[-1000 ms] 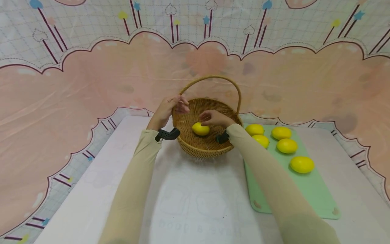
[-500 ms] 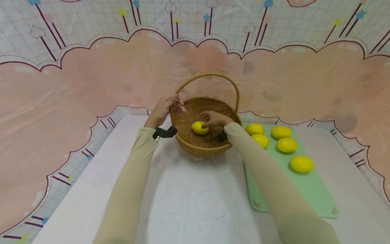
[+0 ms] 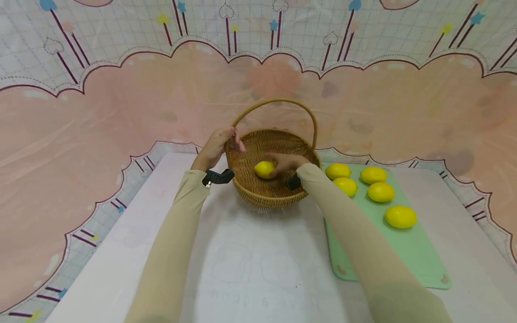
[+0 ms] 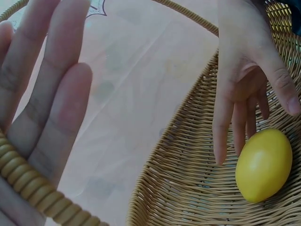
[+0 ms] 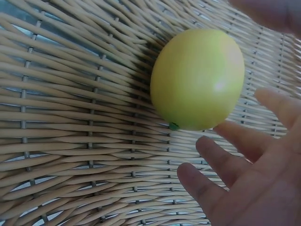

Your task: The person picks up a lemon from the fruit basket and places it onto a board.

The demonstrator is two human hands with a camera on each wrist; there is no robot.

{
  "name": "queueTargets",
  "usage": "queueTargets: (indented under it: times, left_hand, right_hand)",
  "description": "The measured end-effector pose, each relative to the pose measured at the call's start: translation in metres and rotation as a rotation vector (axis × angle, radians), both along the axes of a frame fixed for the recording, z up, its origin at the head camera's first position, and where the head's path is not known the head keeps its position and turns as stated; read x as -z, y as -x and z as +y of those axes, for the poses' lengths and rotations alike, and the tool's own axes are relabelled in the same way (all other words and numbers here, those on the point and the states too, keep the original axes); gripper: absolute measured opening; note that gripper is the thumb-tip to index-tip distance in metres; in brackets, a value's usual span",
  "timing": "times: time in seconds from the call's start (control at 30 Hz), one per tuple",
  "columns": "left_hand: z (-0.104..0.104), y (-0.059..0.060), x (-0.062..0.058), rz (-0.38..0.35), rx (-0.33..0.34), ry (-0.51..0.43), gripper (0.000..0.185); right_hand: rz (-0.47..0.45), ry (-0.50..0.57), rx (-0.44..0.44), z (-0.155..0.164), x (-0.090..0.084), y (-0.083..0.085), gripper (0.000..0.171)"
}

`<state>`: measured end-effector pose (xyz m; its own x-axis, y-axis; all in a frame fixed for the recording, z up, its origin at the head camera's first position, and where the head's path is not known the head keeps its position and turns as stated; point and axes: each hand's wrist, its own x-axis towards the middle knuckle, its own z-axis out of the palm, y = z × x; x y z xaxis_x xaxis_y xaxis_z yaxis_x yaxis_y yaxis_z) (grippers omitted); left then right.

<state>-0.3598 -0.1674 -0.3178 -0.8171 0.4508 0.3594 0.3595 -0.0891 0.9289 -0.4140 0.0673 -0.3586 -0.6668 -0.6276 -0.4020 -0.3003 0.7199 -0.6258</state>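
A yellow lemon (image 3: 264,170) lies on the bottom of the round wicker basket (image 3: 269,202). My right hand (image 3: 286,162) is inside the basket, just to the right of the lemon. In the right wrist view its fingers (image 5: 223,162) are spread low beside the lemon (image 5: 197,77), with the thumb on the upper side and the fruit not enclosed. At the left base of the arched handle (image 3: 278,99) is my left hand (image 3: 218,146). The left wrist view shows its fingers (image 4: 66,103) extended, with the handle lying across the palm.
A light green cutting board (image 3: 383,251) lies to the right of the basket, several lemons (image 3: 400,217) on it. My right sleeve crosses over the board's left part. The white table (image 3: 250,251) meets a patterned cloth (image 3: 363,103) behind.
My right hand has lowered slightly toward the right side of the lemon. My left hand has shifted a little left at the handle, its fingers closer together, and the basket's left side has shifted slightly with it.
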Motion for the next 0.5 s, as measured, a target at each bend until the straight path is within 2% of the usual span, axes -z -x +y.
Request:
queueTargets:
  times: [0.1, 0.23, 0.37, 0.5]
  left_hand:
    - [0.0010, -0.0009, 0.0012, -0.001, 0.008, -0.017, 0.043]
    - [0.0020, -0.0026, 0.0021, -0.002, 0.011, -0.021, 0.043]
    - [0.0021, -0.0044, 0.0023, -0.001, 0.005, -0.005, 0.043]
    - [0.0013, -0.0051, 0.0013, 0.004, 0.004, 0.003, 0.042]
  right_hand:
    - [0.000, 0.013, -0.019, 0.0005, 0.0011, 0.0000, 0.082]
    - [0.041, -0.009, -0.051, 0.0007, 0.0031, 0.0003, 0.070]
    - [0.069, -0.080, -0.151, 0.0002, 0.0052, 0.0000, 0.055]
    - [0.042, -0.135, -0.260, -0.0006, 0.0068, 0.0000, 0.050]
